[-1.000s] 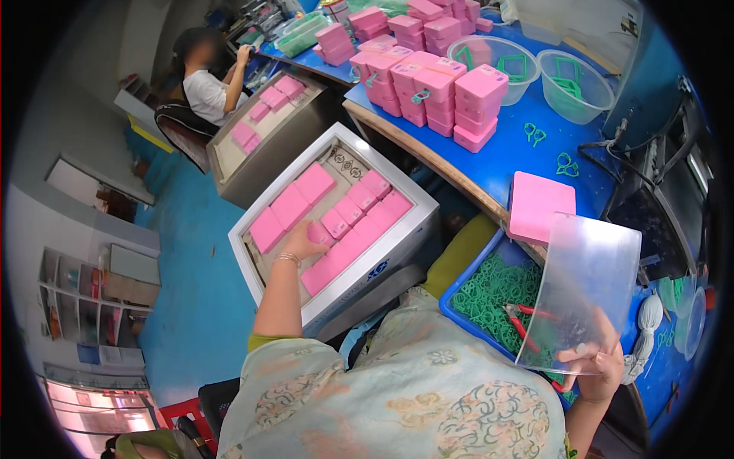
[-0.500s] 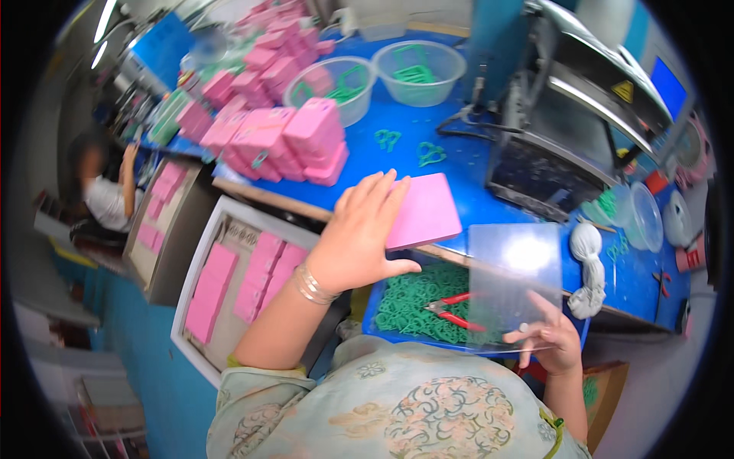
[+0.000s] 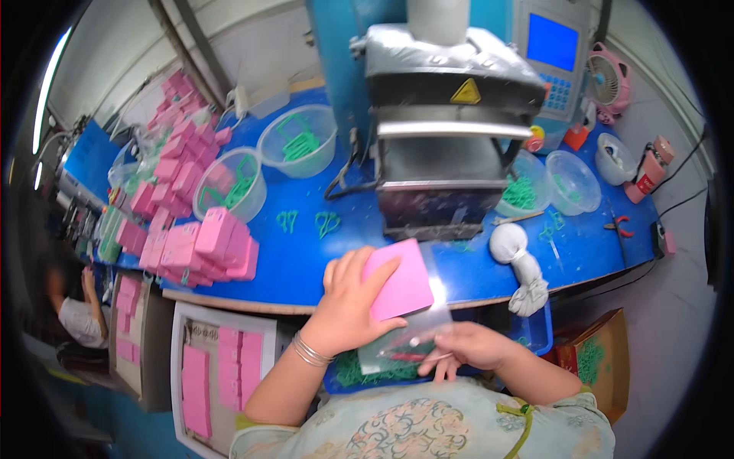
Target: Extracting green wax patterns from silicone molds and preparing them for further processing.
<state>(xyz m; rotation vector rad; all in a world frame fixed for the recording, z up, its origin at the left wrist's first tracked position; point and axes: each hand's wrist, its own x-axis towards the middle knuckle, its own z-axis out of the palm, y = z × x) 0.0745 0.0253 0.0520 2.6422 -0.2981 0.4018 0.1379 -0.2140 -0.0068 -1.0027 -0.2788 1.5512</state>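
Note:
My left hand [image 3: 344, 302], with a bracelet at the wrist, grips a flat pink block [image 3: 404, 284] by its left side, at the table's front edge. My right hand [image 3: 478, 348] is closed on the lower right of a clear plastic sheet [image 3: 437, 317], which shines with glare and lies partly behind the pink block. Whether the sheet is a bag, I cannot tell. Below my hands is a blue tray [image 3: 541, 329] with a heap of small green pieces [image 3: 350, 372]. Something red shows blurred through the plastic.
A black press machine [image 3: 436, 183] stands ahead. Stacked pink blocks [image 3: 218, 241] and two clear tubs [image 3: 298, 141] fill the left of the table. To the right lie a wrapped white bundle [image 3: 516, 260] and red-handled pliers [image 3: 623, 226]. A white-rimmed box [image 3: 264, 317] holds pink blocks at lower left.
My view has swung right toward the press. My right hand has brought the plastic sheet left, up against the pink block, which stays in my left hand.

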